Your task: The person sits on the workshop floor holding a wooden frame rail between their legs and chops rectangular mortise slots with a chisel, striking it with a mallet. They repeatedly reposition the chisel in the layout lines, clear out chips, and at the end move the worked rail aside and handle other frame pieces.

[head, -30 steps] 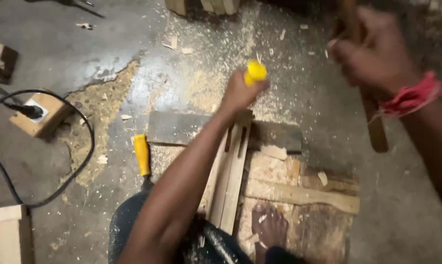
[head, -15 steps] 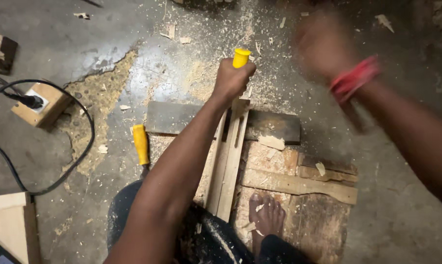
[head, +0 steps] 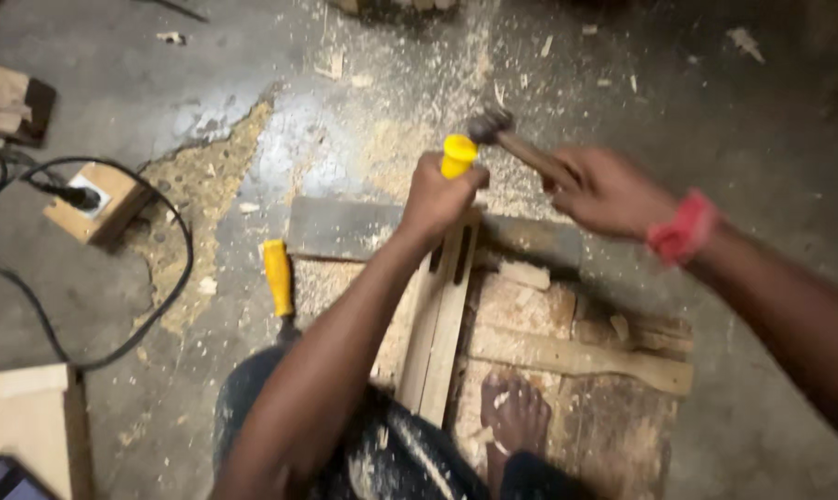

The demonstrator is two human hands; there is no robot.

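Observation:
My left hand (head: 442,197) grips a yellow-handled chisel (head: 458,156), held upright over a long pale wooden piece (head: 442,319) that lies on boards on the floor. My right hand (head: 609,193), with a red band at the wrist, holds a wooden-handled hammer (head: 511,141). The hammer's dark metal head sits right at the top of the chisel handle. My bare foot (head: 514,418) rests on the boards beside the wooden piece.
A second yellow-handled tool (head: 278,278) lies on the floor to the left. A wooden socket box (head: 101,204) with a black cable (head: 173,278) sits further left. A dark plank (head: 345,230) lies crosswise. Sawdust and chips cover the concrete. Pale boards (head: 25,421) lie at bottom left.
My right hand has swung the hammer down from high at the right to the top of the chisel. The left hand stays on the chisel.

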